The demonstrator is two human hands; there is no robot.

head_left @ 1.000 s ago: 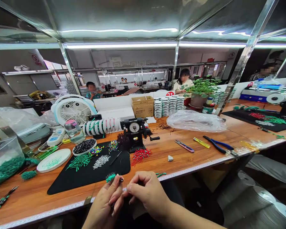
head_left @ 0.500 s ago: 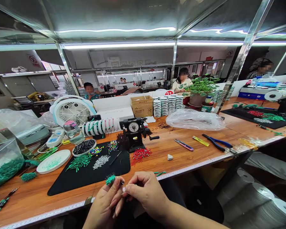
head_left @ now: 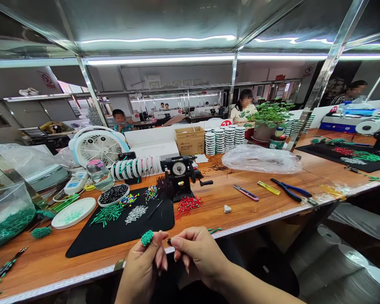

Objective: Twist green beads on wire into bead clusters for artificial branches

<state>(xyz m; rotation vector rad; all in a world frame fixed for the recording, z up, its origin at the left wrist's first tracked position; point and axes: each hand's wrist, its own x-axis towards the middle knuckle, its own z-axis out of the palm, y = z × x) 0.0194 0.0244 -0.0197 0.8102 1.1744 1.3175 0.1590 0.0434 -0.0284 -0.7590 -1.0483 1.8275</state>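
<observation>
My left hand is closed around a tight bundle of small green pieces, whose ends stick up past the thumb. My right hand pinches a small black piece between thumb and forefinger, a short gap away from the left fingers. What lies inside the curled fingers of both hands is hidden. Beyond them is a black mat with green tubes, clear beads and multicoloured beads. A bowl of black beads stands at the mat's far edge.
A black hand-cranked machine stands behind the mat, with red pieces before it. A white dish is on the left. Tweezers, a yellow tool and blue-handled pliers lie right. Several people sit beyond.
My hands have drawn apart, the right one holding the black piece away from the left. The green bundle has turned, so its green ends face me more. The view has shifted slightly.
</observation>
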